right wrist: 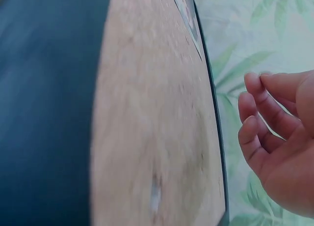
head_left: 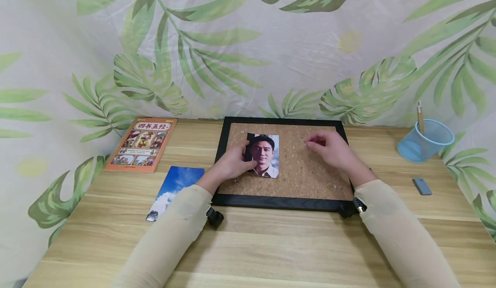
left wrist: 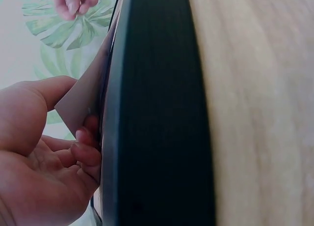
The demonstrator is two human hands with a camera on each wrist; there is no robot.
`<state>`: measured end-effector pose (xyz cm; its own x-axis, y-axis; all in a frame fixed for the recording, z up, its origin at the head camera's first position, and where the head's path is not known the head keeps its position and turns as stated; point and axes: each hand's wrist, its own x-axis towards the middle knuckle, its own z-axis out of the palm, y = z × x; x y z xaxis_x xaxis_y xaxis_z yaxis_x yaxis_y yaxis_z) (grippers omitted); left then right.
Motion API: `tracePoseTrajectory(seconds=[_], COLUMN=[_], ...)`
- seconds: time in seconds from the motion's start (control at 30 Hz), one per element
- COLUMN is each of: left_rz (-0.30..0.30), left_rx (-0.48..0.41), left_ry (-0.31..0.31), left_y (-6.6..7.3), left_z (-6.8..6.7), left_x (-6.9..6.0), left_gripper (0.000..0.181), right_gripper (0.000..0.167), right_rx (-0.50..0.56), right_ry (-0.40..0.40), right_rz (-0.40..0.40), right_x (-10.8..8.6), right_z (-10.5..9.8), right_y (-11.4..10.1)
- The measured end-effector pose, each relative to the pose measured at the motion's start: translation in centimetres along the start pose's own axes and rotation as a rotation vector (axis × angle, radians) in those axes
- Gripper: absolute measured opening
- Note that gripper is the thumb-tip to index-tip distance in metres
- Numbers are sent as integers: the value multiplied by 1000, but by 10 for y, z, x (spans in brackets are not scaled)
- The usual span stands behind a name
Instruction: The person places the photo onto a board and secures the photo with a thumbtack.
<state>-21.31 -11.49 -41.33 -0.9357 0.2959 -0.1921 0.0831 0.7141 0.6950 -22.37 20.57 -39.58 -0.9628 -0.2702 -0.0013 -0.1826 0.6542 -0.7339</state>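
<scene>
A portrait photo (head_left: 265, 154) lies over the left part of a cork board (head_left: 294, 163) with a black frame. My left hand (head_left: 234, 162) grips its left edge. In the left wrist view, the photo's corner (left wrist: 81, 100) bends up off the board between thumb and curled fingers. My right hand (head_left: 333, 152) hovers over the board's upper right, apart from the photo. In the right wrist view, its thumb and index fingertips (right wrist: 252, 81) meet; anything between them is too small to make out. Small clear pins, one at lower right (head_left: 334, 186), sit near the board's corners.
Left of the board lie an orange comic-style book (head_left: 141, 145) and a blue-sky photo (head_left: 180, 184), partly under my left forearm. At right stand a blue mesh cup (head_left: 426, 144) with a pencil (head_left: 420, 118) in it and a grey-blue eraser (head_left: 421, 186). A leaf-patterned curtain hangs behind the table.
</scene>
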Motion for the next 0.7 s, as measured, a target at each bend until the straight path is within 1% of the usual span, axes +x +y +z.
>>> tracePoseTrajectory(seconds=[0.17,0.33,0.5,0.6,0.7], left_rz=[-3,-10,-10,-13,-8], left_rx=[8,18,25,18,9], left_ry=[2,1,-1,-6,-11], left_y=[1,1,2,2,1], left_z=[1,0,0,0,1], left_x=[0,-2,-2,-1,1], left_gripper=[82,82,83,83,84], right_gripper=[23,23,22,21,19], right_rx=[16,66,155,230,254], right_ry=[-24,-56,-92,-109,-110], right_rz=[45,90,110,118,117], right_x=[20,40,59,69,77], right_z=[18,35,49,56,61], right_y=[-12,-21,-27,-31,-35])
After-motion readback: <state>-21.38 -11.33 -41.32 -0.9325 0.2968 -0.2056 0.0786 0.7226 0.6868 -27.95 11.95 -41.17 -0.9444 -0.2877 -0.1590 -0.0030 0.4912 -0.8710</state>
